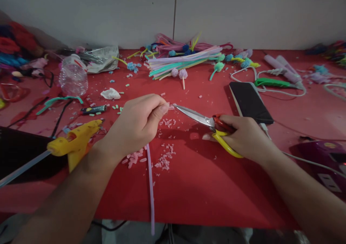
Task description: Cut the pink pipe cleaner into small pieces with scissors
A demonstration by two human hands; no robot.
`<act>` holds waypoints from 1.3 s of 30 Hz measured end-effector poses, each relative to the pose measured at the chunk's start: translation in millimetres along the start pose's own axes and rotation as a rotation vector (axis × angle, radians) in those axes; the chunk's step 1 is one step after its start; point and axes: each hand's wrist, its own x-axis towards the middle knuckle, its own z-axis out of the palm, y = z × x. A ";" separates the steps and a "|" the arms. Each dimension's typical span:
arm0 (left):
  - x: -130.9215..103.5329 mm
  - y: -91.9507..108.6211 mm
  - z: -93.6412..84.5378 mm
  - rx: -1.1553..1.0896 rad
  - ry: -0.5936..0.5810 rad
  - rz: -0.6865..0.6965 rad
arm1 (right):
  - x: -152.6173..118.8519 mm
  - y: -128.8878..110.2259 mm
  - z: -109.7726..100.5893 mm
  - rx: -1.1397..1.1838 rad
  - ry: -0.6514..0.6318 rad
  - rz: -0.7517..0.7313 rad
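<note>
My left hand (137, 123) pinches a small pale pink piece (171, 107) between thumb and fingertips. The scissors (200, 118), with one red and one yellow handle, are in my right hand (244, 137); their blades look nearly closed and the tips are right beside the pink piece. A lilac fuzzy stem (150, 190) runs from under my left hand to past the table's front edge. Pink cut pieces (135, 157) and a heap of pink trimmings (165, 159) lie below the hands.
A yellow glue gun (78, 141) sits at the left by my forearm. Behind are a plastic bottle (73, 76) and a bundle of coloured stems (183, 62). A black phone (251, 102) with a cable lies at right, near a purple power box (321, 157).
</note>
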 end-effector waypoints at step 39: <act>0.8 2.7 1.5 0.011 0.002 0.000 | -1.8 -0.5 -0.1 0.055 0.002 -0.012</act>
